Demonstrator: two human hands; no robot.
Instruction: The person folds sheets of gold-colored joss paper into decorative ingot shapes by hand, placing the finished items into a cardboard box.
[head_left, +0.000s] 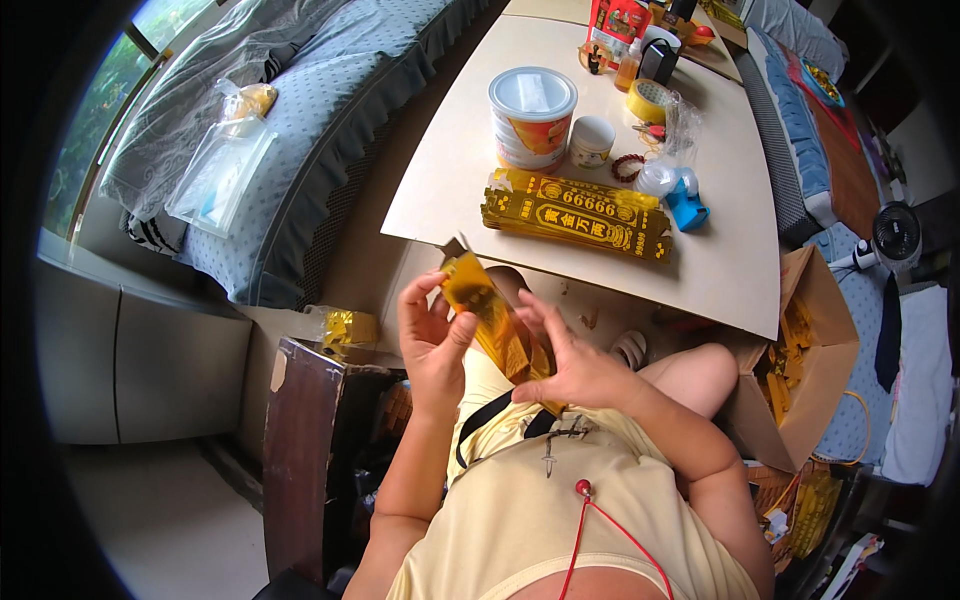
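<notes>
Above my lap I hold a long gold foil-faced card piece (491, 319), partly folded, with loose flaps at its upper end. My left hand (439, 330) grips its upper left edge between thumb and fingers. At its lower right side, my right hand (566, 356) has thumb and fingers spread around the piece; the fingers are slightly blurred. Beyond my hands, a stack of flat gold printed card blanks (577, 217) lies near the table edge. An open cardboard box (817, 375) at my right contains many folded gold pieces.
The pale table (712, 277) also bears a lidded tub (532, 120), a white jar (592, 142), a tape roll (649, 101), a red bracelet (628, 168) and a blue tape dispenser (686, 206). A dark wooden cabinet (300, 457) stands by my left arm.
</notes>
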